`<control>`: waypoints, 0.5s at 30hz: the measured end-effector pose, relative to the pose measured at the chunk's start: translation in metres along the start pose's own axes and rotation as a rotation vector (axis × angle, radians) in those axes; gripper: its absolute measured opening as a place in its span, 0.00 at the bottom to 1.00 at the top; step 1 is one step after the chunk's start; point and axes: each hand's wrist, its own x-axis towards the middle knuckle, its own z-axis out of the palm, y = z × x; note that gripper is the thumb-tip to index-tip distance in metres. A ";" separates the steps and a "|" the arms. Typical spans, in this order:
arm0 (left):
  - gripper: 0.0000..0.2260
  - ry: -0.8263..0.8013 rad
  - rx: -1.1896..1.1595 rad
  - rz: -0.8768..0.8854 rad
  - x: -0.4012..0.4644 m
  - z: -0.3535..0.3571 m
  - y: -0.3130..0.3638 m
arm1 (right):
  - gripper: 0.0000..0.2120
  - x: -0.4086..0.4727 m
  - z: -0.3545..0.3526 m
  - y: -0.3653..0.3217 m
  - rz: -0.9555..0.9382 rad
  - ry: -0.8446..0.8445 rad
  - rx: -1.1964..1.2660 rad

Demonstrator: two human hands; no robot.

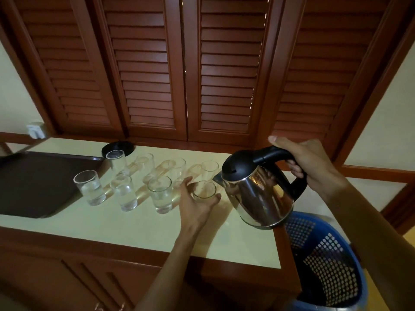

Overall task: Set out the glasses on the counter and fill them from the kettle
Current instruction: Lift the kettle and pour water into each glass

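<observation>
Several clear glasses stand in two rows on the pale counter (pixel 125 225). In the front row, three glasses at the left hold water, among them one (pixel 89 187) beside the tray. My left hand (pixel 195 203) wraps around the front-right glass (pixel 204 191), which looks empty. My right hand (pixel 312 164) grips the black handle of a steel kettle (pixel 258 194), held in the air above the counter's right end. Its spout points left, just beside that glass's rim. No water stream is visible. The back-row glasses (pixel 177 169) appear empty.
A dark brown tray (pixel 33 182) lies at the counter's left end. A black round kettle base (pixel 118 148) sits at the back. A blue perforated basket (pixel 325 261) stands on the floor at the right of the counter. Brown louvred shutters rise behind.
</observation>
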 end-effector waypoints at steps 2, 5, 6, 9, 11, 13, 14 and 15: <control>0.33 -0.011 0.006 -0.044 0.003 0.005 -0.006 | 0.28 0.003 0.000 0.000 0.002 -0.005 -0.002; 0.20 -0.046 0.042 -0.053 0.008 0.006 -0.011 | 0.27 0.007 0.000 0.000 0.003 -0.018 -0.002; 0.19 -0.058 0.056 -0.052 0.010 0.004 -0.011 | 0.26 0.008 0.001 0.000 0.000 -0.027 -0.007; 0.17 -0.078 0.074 -0.054 0.014 0.000 -0.008 | 0.25 0.010 0.002 0.000 -0.014 -0.027 -0.029; 0.17 -0.081 0.073 -0.055 0.013 0.000 -0.007 | 0.26 0.013 0.001 0.000 -0.036 -0.020 -0.047; 0.18 -0.093 0.087 -0.044 0.011 0.000 -0.007 | 0.27 0.015 0.001 -0.002 -0.067 -0.014 -0.074; 0.19 -0.099 0.095 -0.039 0.010 0.000 -0.007 | 0.26 0.016 0.001 -0.003 -0.083 -0.019 -0.088; 0.20 -0.106 0.099 -0.036 0.009 0.000 -0.007 | 0.26 0.017 0.001 -0.004 -0.098 -0.028 -0.103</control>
